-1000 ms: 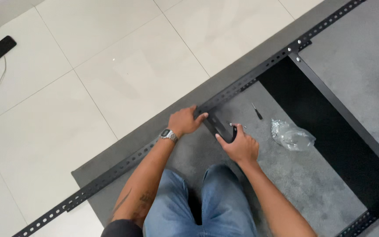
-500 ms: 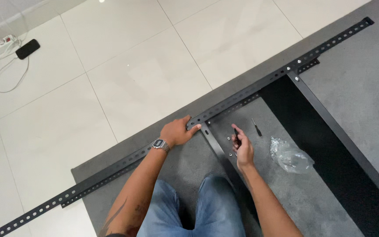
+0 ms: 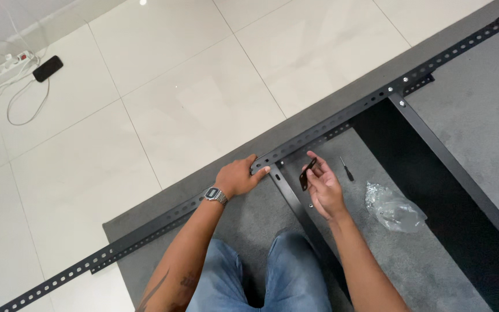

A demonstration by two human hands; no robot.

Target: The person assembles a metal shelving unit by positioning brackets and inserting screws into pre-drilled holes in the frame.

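Now the right hand [image 3: 324, 188] has lifted clear of the upright cross-member it was pressed against half a second ago, and it holds a small black bracket plate [image 3: 305, 174] pinched between thumb and fingertips, tilted up on edge just above the grey carpet [image 3: 480, 115]. A second ago both hands were bunched together over a dark object at the joint; that huddle has opened out, and the right hand sits a little apart from the left.

The left hand [image 3: 239, 176] has stayed put, lying flat with fingers curled over the long perforated black rail [image 3: 342, 118], right where the shorter black bar [image 3: 293, 199] meets it. It presses down more than it grips, with no loose item in it that I can see. A wristwatch [image 3: 215, 195] shows on that wrist.

The rail runs diagonally along the carpet's edge where it borders the white tiled floor [image 3: 192, 98]. Just beside the right hand, towards the carpet's far corner, lies a small screwdriver [image 3: 347, 170], and near it a crumpled clear bag of hardware [image 3: 394, 209].

To my eye the plate is being carried to the joint under the left fingertips, with the rail steadied for it. A phone [image 3: 48, 68] and power strip [image 3: 4, 66] lie well apart on the tiles.
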